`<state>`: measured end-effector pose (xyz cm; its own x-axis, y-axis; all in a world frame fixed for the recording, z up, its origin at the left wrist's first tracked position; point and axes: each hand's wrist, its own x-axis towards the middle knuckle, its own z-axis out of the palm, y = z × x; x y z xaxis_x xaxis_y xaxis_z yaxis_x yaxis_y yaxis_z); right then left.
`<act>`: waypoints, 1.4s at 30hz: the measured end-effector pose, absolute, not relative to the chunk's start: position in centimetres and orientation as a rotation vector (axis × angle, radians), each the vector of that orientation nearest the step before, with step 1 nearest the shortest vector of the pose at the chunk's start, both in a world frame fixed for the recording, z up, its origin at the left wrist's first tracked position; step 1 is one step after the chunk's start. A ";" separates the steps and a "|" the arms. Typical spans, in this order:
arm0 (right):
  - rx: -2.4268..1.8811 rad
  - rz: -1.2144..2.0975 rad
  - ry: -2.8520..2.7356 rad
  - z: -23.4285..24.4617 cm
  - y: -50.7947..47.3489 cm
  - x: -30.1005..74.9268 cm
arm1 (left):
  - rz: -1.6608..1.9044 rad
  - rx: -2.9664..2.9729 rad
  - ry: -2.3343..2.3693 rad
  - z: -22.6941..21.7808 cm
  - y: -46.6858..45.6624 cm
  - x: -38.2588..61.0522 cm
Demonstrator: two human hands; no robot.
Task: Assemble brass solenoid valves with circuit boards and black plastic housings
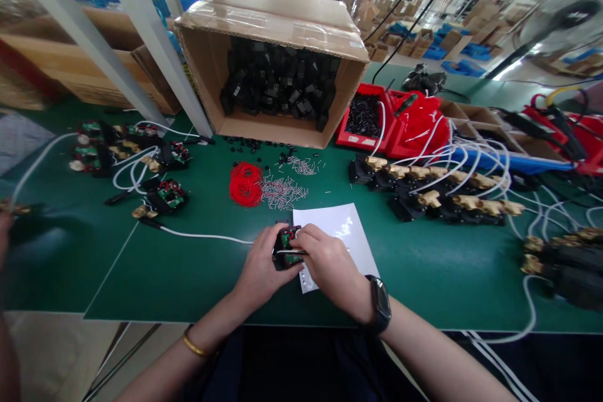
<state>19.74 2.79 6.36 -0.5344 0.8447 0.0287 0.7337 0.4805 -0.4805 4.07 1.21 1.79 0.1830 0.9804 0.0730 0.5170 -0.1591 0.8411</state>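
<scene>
My left hand (260,270) is closed around a small black housing with a green circuit board (288,240) and red wire inside. Over its right side my right hand (327,257), with a black watch on the wrist, is closed on a slim metal tool (291,252) lying across the housing. What kind of tool it is cannot be made out, and the fingers hide part of the board. A white sheet (351,232) lies under my right hand. Beyond my hands are a coil of red wire (245,184) and a scatter of small metal pins (284,193).
A cardboard box (273,12) of black housings stands at the back. Opened units (169,196) with white cables sit left; rows of brass-fitted units (428,200) sit right. Red bins (362,116) are behind them. Another person's hand (4,232) shows at the left edge.
</scene>
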 end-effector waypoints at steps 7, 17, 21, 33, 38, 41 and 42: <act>-1.454 0.722 -2.107 6.7 4.3 19.1 | 0.917 1.708 1.427 0.9 1.7 3.4; -1.307 1.301 -0.849 2.0 -1.1 22.9 | 0.354 1.678 0.767 5.4 1.4 -0.2; -1.356 1.468 -0.653 0.1 -2.6 21.4 | 0.234 1.709 0.804 4.6 0.8 1.1; -1.551 1.213 -0.838 -1.6 -3.5 20.7 | 0.175 1.686 0.895 3.5 0.3 0.8; -1.510 1.275 -0.935 -1.6 -3.4 21.2 | 0.193 1.663 0.871 3.6 0.5 0.9; -1.497 1.306 -0.968 -1.3 -3.3 21.5 | 0.200 1.653 0.883 3.6 0.5 0.9; -1.494 1.314 -0.980 -1.2 -3.3 21.6 | 0.201 1.649 0.880 3.5 0.4 0.9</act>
<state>21.55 -3.29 -1.21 0.1243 0.9498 -0.2870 0.0044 -0.2898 -0.9571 0.87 0.44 3.54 0.6991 0.6375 -0.3238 0.4338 -0.0182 0.9008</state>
